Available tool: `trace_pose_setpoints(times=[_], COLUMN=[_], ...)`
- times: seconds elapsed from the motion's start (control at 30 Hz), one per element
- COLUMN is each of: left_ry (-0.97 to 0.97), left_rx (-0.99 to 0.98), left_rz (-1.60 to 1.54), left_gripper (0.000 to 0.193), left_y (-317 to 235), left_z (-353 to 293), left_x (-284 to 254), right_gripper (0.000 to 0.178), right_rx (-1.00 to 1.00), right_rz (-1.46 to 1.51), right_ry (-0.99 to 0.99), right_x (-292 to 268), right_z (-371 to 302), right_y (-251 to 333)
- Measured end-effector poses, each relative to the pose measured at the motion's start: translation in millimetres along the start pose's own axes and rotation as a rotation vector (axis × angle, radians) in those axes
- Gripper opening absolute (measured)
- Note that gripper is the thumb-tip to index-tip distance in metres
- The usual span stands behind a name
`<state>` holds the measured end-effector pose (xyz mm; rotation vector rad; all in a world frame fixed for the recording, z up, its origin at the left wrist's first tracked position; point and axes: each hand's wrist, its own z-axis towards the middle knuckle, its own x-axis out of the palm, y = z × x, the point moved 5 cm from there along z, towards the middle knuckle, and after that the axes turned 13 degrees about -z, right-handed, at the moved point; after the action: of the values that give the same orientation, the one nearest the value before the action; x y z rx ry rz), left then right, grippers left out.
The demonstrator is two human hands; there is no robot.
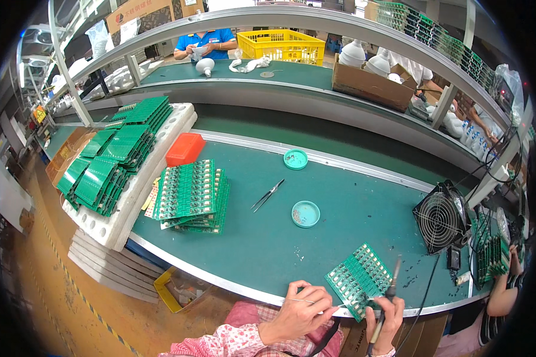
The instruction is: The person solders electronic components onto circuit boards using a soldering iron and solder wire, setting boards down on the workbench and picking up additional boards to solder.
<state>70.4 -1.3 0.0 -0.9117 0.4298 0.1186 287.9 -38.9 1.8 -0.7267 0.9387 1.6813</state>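
Note:
A green circuit board panel [358,275] with rows of small parts lies tilted at the table's near edge, in front of me. My left hand [304,310] is just left of its lower corner, fingers curled together, with a thin pale wire [302,300] across them. In my right hand [385,321] is a soldering iron [392,290], its metal end pointing up and away over the panel's right side. The right fingertips are at the panel's lower right corner; whether they touch it I cannot tell.
Tweezers [268,195] and two small green dishes [305,214] lie mid-table. Stacked boards [187,193] and a red box [185,149] stand left, beside a foam tray [138,199] of boards. A black fan [439,217] stands right. Co-workers sit across and at right.

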Motion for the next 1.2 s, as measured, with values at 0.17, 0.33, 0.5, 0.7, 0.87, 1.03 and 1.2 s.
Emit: trace_pose_setpoints(times=[0.17,0.33,0.5,0.7,0.87,1.03,1.2], left_ry=[-0.063,-0.056,-0.08,-0.069,-0.043,-0.015,-0.012], left_rx=[-0.05,-0.062,-0.096,-0.077,-0.074,-0.002,0.028], left_rz=[-0.029,-0.016,-0.01,-0.01,-0.004,-0.09,-0.04], left_gripper=[0.013,0.014,0.016,0.016,0.015,0.014,0.015], left_y=[7,4,8,6,6,3,-3], left_z=[-2,0,-2,0,0,0,0], left_x=[0,0,-1,0,1,6,1], right_gripper=[0.063,0.062,0.063,0.058,0.049,0.027,0.026], right_rx=[0.172,0.152,0.121,0.218,0.203,-0.112,-0.154], right_rz=[-0.061,-0.11,-0.078,0.145,0.161,0.035,0.104], right_ry=[0.021,-0.054,-0.032,-0.07,-0.077,-0.051,-0.053], right_x=[14,25,27,12,7,7,12], right_z=[-23,-13,9,3,-1,8,2], right_y=[-11,-1,12,8,9,35,34])
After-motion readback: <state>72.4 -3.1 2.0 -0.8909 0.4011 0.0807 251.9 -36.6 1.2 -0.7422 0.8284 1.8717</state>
